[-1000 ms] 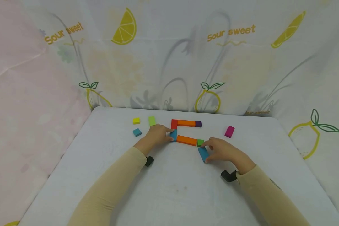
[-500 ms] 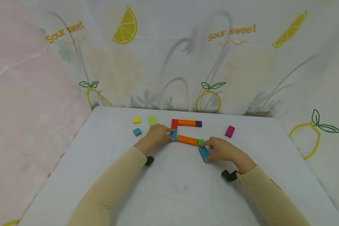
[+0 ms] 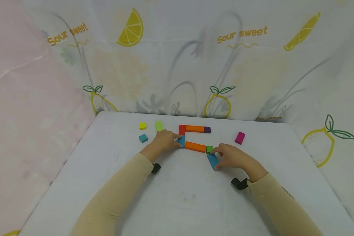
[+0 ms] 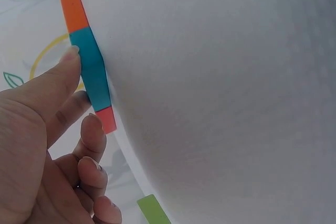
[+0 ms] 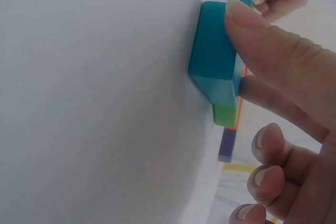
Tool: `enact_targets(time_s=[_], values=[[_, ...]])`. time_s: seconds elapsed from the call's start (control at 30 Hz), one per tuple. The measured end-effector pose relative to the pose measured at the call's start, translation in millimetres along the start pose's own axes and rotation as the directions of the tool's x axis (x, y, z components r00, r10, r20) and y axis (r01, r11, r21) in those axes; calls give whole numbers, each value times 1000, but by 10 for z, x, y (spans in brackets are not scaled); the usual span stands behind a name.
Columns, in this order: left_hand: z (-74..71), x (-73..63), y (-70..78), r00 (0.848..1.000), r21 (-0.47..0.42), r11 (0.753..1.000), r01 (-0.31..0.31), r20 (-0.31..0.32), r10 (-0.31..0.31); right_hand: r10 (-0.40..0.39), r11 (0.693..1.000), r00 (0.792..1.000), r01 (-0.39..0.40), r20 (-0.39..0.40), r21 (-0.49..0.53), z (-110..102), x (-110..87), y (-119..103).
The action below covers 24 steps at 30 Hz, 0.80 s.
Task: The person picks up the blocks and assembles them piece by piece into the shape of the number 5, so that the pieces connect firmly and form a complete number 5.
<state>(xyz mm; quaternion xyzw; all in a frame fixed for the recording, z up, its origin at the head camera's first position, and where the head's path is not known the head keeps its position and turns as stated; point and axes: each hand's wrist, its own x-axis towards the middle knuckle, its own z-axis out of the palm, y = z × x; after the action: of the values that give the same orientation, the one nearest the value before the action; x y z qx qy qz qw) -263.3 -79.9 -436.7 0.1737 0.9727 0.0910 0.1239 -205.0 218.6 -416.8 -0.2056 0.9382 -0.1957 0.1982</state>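
My left hand (image 3: 163, 141) pinches a blue block (image 3: 181, 141) between thumb and index finger; its other fingers are loosely curled in the left wrist view. That block lies in line with a red block (image 3: 182, 128) behind it. A long orange block (image 3: 195, 146) runs right from it to a small green block (image 3: 209, 149). Just in front of the green block, my right hand (image 3: 235, 158) holds a second blue block (image 3: 213, 162) by its ends, thumb at the near end. It sits slanted on the table, close to the green block.
Another orange block (image 3: 194, 128) joins the red one to a purple block (image 3: 207, 129). Loose at the left are a yellow block (image 3: 143, 126), a small blue block (image 3: 143, 138) and a light green block (image 3: 159, 126). A magenta block (image 3: 240, 138) lies on the right of the white table (image 3: 180, 203).
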Motion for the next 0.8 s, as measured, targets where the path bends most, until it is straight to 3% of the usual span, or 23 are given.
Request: enact_targets(time_s=[0.8], values=[[-2, -3, 16, 1000, -23, 999, 25, 11, -25, 4, 1000, 1000, -4, 4, 0, 7, 6, 12]])
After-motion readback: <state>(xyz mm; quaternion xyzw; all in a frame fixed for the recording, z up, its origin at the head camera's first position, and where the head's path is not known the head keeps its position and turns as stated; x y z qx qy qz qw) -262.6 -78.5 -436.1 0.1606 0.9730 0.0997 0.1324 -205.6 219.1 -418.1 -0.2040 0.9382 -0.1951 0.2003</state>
